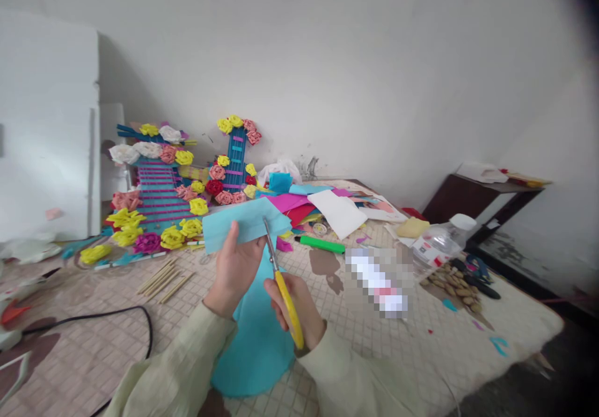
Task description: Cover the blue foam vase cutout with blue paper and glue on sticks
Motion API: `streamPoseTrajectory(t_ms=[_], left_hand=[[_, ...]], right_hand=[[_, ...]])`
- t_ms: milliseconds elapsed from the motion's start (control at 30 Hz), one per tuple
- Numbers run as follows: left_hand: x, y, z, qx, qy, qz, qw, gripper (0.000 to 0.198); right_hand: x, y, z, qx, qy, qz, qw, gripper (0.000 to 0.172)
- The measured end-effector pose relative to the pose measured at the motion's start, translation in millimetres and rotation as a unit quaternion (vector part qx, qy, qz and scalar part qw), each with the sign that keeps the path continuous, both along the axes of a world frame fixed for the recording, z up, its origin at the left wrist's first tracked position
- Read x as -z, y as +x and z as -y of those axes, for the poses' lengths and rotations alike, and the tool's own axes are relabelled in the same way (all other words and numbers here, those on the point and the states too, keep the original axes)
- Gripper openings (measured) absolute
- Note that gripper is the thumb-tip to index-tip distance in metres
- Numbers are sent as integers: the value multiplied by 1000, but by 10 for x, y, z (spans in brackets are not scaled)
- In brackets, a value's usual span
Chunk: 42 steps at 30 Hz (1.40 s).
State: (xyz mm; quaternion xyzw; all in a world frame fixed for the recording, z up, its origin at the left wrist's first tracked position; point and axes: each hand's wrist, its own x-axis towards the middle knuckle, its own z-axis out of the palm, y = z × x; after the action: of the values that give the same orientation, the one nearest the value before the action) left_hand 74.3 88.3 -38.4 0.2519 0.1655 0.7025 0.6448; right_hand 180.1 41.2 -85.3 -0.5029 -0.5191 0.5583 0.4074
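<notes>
My left hand point(238, 264) pinches a folded light-blue sheet of paper point(224, 226), thumb on the near face and fingers behind it. In my right hand point(299, 308) are yellow-handled scissors point(286, 301). Their blades point up and away and meet the right part of the blue sheet; whether they are fully closed I cannot tell. Below both hands a larger blue paper piece point(257, 348) with a rounded near edge spreads over the table, partly covered by my hands and sleeves.
Paper-flower decorations point(161, 195) stand at the back left, near thin wooden sticks point(161, 279). Coloured paper sheets point(337, 211) lie in a pile behind a green marker point(322, 244). Rightward are a plastic bottle point(435, 245) and peanuts point(452, 286). A black cable point(93, 316) crosses the left side.
</notes>
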Motion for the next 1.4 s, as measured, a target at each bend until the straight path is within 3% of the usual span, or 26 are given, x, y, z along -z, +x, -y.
streamPoseTrajectory(t_ms=[367, 867, 1400], left_hand=[[-21, 15, 9, -5, -14, 15, 1000, 29], [2, 99, 61, 43, -11, 22, 999, 36], [32, 97, 54, 43, -4, 14, 999, 34]], right_hand=[[-13, 12, 28, -2, -1, 4, 1000, 46], [-66, 52, 41, -1, 38, 16, 999, 39], [-63, 36, 42, 7, 10, -9, 1000, 42]])
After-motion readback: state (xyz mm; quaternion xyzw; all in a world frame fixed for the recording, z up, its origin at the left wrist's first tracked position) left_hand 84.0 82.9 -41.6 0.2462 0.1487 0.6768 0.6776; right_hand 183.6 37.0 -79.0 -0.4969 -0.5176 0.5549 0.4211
